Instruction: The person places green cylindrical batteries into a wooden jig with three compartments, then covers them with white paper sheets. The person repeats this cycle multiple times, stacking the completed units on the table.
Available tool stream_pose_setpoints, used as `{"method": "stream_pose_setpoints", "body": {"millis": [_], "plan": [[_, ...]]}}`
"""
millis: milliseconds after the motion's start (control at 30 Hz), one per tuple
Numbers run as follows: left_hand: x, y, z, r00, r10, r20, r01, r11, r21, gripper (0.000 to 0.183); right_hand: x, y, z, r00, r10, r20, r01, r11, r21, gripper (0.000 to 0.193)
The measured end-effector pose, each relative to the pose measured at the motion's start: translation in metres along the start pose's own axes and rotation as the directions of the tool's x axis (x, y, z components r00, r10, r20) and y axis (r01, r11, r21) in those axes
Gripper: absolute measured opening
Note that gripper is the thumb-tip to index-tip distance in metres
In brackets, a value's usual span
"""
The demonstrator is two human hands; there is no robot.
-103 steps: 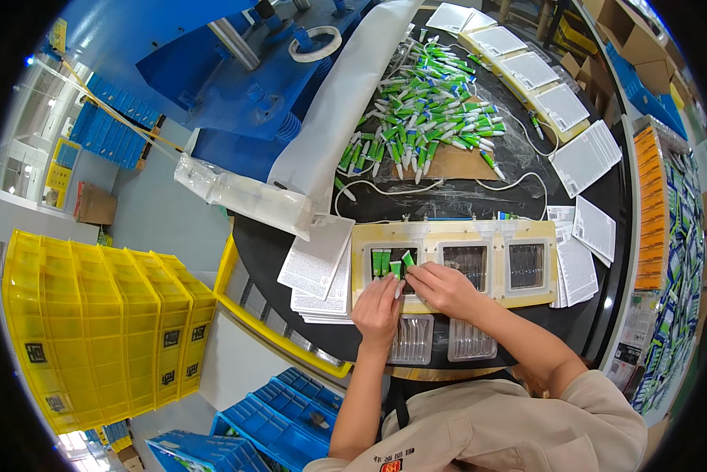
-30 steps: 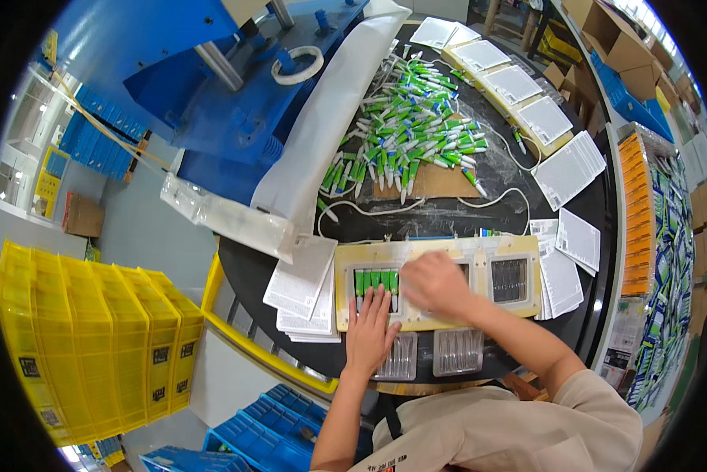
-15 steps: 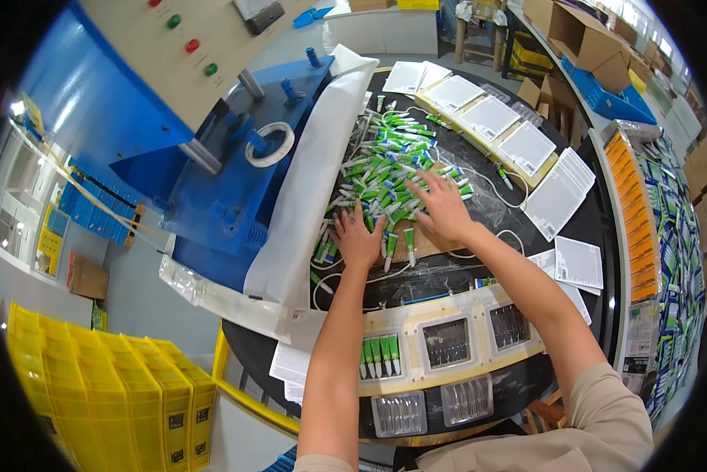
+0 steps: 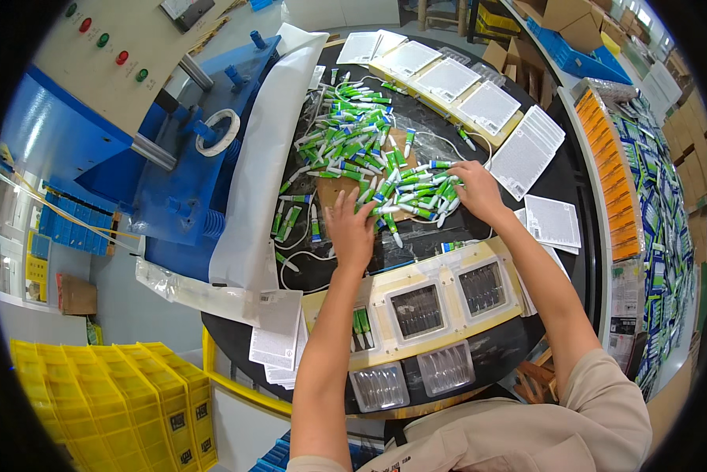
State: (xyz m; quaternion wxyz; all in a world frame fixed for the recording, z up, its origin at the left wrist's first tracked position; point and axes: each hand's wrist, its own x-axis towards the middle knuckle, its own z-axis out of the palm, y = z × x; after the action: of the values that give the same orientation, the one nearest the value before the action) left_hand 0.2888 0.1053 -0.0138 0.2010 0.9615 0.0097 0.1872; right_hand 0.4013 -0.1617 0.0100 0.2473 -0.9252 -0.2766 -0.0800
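Green-and-white small squeeze tubes point(image 4: 346, 141) lie heaped on the black round table, some on a brown cardboard sheet point(image 4: 332, 189). Fingers spread, my left hand point(image 4: 352, 232) rests at the near left side of a smaller cluster of tubes point(image 4: 416, 193). My right hand point(image 4: 478, 193) is at that cluster's right end, its fingers apart and curved against the tubes. Closer to me lies a cream-coloured frame point(image 4: 383, 324) with windows. Clear blister trays sit in it; green tubes point(image 4: 361, 324) show in the left window, partly hidden by my left forearm.
Two clear blister trays point(image 4: 379, 387) lie at the near table edge. A second frame with white cards point(image 4: 448, 79) stands at the far side; more cards point(image 4: 526, 149) lie to the right. Left are a blue press point(image 4: 165, 212) and yellow crates point(image 4: 94, 393). White cords point(image 4: 302, 256) cross the table.
My right hand has moved down and right from atop the heap. A cluster of tubes now lies nearer me, apart from the main heap. The view has shifted.
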Motion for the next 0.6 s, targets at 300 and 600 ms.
{"method": "stream_pose_setpoints", "body": {"millis": [300, 600], "plan": [[-0.064, 0.045, -0.064, 0.947, -0.315, 0.068, 0.306, 0.811, -0.499, 0.023, -0.006, -0.062, 0.036, 0.953, -0.059, 0.296, 0.018, 0.990, 0.141, 0.028], [-0.144, 0.069, -0.085, 0.697, -0.474, 0.537, 0.579, -0.069, -0.813, 0.022, -0.043, -0.057, 0.023, 0.993, -0.020, 0.119, 0.005, 0.992, 0.126, 0.025]]}}
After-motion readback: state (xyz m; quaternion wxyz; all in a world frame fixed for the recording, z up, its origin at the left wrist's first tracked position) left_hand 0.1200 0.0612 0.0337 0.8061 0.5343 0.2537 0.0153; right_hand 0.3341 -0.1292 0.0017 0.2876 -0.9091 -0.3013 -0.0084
